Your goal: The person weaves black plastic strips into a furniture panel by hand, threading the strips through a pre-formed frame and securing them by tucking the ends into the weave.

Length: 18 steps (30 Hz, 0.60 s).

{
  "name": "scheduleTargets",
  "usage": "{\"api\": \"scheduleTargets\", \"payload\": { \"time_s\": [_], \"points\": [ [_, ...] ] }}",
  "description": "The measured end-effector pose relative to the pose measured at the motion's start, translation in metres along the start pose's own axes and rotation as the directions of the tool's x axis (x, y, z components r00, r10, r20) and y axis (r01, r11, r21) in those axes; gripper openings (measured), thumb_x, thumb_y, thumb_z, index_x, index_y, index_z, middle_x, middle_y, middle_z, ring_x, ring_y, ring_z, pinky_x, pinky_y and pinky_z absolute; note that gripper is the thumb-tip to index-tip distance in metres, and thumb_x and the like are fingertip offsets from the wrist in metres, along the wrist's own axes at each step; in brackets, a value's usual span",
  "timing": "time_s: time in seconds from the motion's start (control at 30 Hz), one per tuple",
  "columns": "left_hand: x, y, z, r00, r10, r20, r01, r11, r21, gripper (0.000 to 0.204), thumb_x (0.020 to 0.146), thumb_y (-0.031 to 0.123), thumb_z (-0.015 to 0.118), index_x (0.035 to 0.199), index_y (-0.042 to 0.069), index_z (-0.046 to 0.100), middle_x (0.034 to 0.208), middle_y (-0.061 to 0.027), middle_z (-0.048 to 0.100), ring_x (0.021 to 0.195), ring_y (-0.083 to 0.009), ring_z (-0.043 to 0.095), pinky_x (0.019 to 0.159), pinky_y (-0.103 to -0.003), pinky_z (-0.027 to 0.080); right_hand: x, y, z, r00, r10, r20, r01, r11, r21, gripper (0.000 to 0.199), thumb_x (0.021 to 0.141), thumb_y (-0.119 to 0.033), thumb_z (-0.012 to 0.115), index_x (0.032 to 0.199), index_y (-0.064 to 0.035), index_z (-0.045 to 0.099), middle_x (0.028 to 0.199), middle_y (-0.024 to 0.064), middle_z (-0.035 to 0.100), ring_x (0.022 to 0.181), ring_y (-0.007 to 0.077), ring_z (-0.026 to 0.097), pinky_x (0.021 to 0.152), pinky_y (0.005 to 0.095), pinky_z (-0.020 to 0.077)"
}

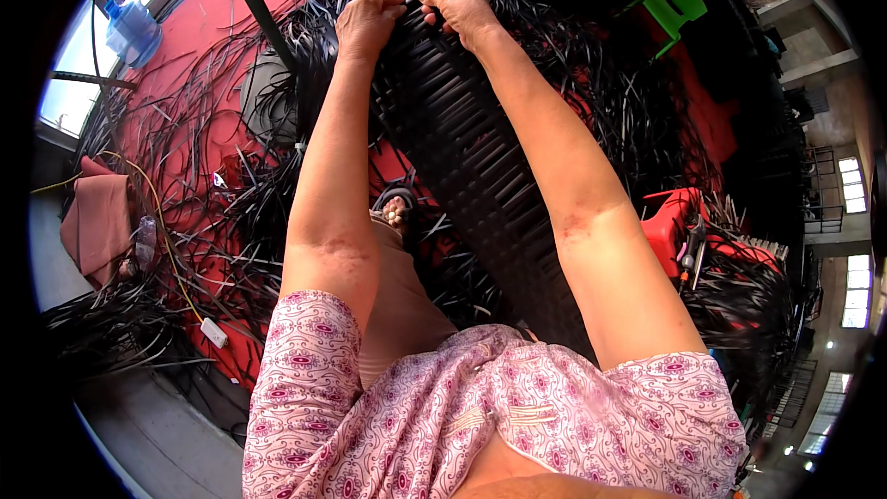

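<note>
Ideally, left hand [370, 26] and right hand [462, 13], both pinching a black strip [412, 6], keep it flat against the woven panel [490, 171] below their grip

A workshop: loose black strips [614, 120] surround a woven panel [485, 152].

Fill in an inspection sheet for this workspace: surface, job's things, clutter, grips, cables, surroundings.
Surface: red floor, strewn with loose black strips.
Job's things: woven black panel, running from the lap toward the hands.
Clutter: blue water jug upper left; brown cloth at left; red plastic seat at right.
Grips: left grip and right grip at the panel's far end, fingers bent; what they pinch is unclear.
Cables: yellow cord meeting a white block, lower left.
Surroundings: green chair upper right; windows on both sides.
</note>
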<state>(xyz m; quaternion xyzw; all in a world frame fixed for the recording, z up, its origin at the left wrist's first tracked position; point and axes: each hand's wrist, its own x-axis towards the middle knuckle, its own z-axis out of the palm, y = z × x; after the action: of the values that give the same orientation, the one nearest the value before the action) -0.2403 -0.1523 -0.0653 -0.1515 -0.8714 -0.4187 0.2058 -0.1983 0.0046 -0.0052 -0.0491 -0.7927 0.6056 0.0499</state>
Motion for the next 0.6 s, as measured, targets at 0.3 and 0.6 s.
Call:
{"api": "scheduleTargets", "payload": {
  "time_s": [0.3, 0.6],
  "points": [
    [0.011, -0.015, 0.009, 0.997, -0.048, -0.057, 0.047, 0.999, -0.015, 0.024, 0.086, 0.035, 0.064, 0.098, 0.018, 0.076, 0.095, -0.0105, 0.073, 0.096, -0.0319, 0.068, 0.084, -0.042, 0.052, 0.030, -0.005, 0.015, 0.992, 0.124, -0.011, -0.106, 0.801, -0.590, 0.014, 0.069, -0.021, 0.072, 0.075, -0.0088, 0.076, 0.079, 0.0098, 0.075, 0.072, 0.0153, 0.072, 0.077, 0.0282, 0.0549],
    [0.023, -0.024, 0.005, 0.990, -0.130, 0.055, 0.139, 0.963, -0.229, 0.028, 0.087, 0.030, 0.069, 0.105, 0.009, 0.074, 0.091, -0.0107, 0.075, 0.080, -0.0206, 0.072, 0.075, -0.033, 0.054, 0.072, 0.007, 0.030, 0.986, 0.164, -0.042, -0.143, 0.681, -0.718, 0.032, 0.070, -0.022, 0.077, 0.097, -0.0054, 0.076, 0.109, 0.0175, 0.071, 0.109, 0.0271, 0.067, 0.094, 0.0360, 0.0529]
  ]
}}
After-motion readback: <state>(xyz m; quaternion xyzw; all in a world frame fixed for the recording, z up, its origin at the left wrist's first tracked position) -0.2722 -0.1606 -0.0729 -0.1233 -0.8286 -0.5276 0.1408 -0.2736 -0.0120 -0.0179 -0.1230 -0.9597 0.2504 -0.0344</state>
